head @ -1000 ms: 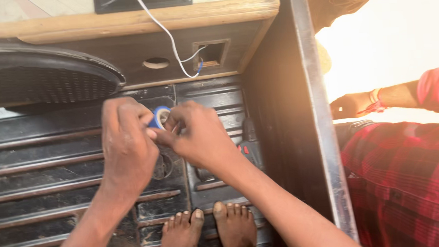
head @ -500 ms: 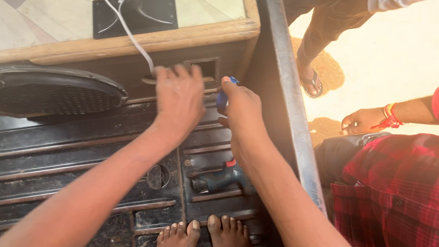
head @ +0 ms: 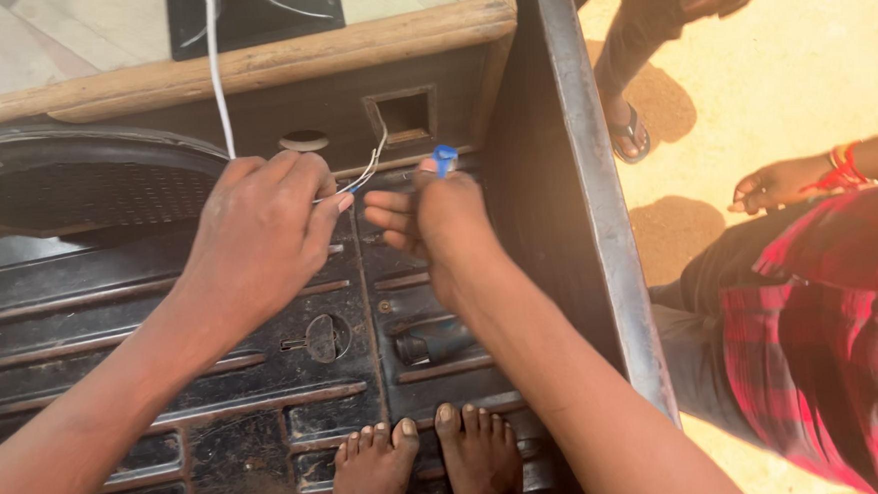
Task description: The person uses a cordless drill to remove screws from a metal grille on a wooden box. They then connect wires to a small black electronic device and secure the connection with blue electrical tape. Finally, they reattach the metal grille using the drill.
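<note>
My left hand [head: 263, 236] pinches the thin white wires [head: 367, 168] that run from a small square opening [head: 404, 115] in a dark panel. My right hand [head: 436, 222] is closed beside it, holding a small blue roll of tape [head: 444, 158] between finger and thumb. The two hands almost touch above a black ribbed floor mat [head: 93, 325]. A white cable [head: 216, 78] drops from the top edge down behind my left hand.
A round black speaker grille [head: 66, 196] lies at the left. A wooden ledge [head: 249, 61] runs along the top. A dark tool handle [head: 439, 342] rests on the mat by my bare feet [head: 426, 468]. Another person in a red checked shirt [head: 844, 326] sits outside a metal frame [head: 597, 199].
The view has shifted down and closer. My left hand has come down from the opening and now pinches the wires; my right hand has moved left with the blue tape.
</note>
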`<state>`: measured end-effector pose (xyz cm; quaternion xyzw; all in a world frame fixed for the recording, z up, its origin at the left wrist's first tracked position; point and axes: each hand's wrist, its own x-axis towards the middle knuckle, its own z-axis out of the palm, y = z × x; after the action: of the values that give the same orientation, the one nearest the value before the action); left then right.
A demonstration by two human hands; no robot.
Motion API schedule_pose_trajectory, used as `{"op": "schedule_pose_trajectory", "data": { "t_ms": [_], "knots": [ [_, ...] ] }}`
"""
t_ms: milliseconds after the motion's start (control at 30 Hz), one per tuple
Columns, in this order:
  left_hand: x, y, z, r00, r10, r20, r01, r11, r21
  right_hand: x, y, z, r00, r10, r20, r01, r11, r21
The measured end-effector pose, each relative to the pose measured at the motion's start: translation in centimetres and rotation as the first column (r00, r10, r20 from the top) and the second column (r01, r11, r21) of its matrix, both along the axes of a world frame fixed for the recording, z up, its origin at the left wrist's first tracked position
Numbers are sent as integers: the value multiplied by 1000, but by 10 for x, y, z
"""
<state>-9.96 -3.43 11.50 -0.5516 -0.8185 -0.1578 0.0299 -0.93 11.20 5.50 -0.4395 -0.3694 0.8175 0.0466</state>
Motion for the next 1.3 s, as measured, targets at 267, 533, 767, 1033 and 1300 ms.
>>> {"op": "schedule_pose_trajectory", "data": {
  "t_ms": [267, 533, 767, 1033, 1300],
  "knots": [
    [3, -9, 3, 998, -43, -38, 42, 999, -27, -25, 5, -22, 922, -297, -250, 301, 953, -21],
    [-15, -15, -7, 967, -88, -240, 48, 985, -166, -14, 28, -28, 915, -348, -204, 343, 937, -61],
    [-27, -22, -6, 991, -52, -123, 57, 998, 41, -11, 29, -9, 900, -347, -265, 350, 936, -35],
    [-35, -19, -6, 958, -48, 283, 0, 986, 165, -12, 23, -2, 881, -418, -222, 448, 887, 109],
    [-22, -6, -1, 921, -62, 385, 9, 990, 138, -6, 16, -16, 949, -263, -173, 315, 785, 534]
  ]
}}
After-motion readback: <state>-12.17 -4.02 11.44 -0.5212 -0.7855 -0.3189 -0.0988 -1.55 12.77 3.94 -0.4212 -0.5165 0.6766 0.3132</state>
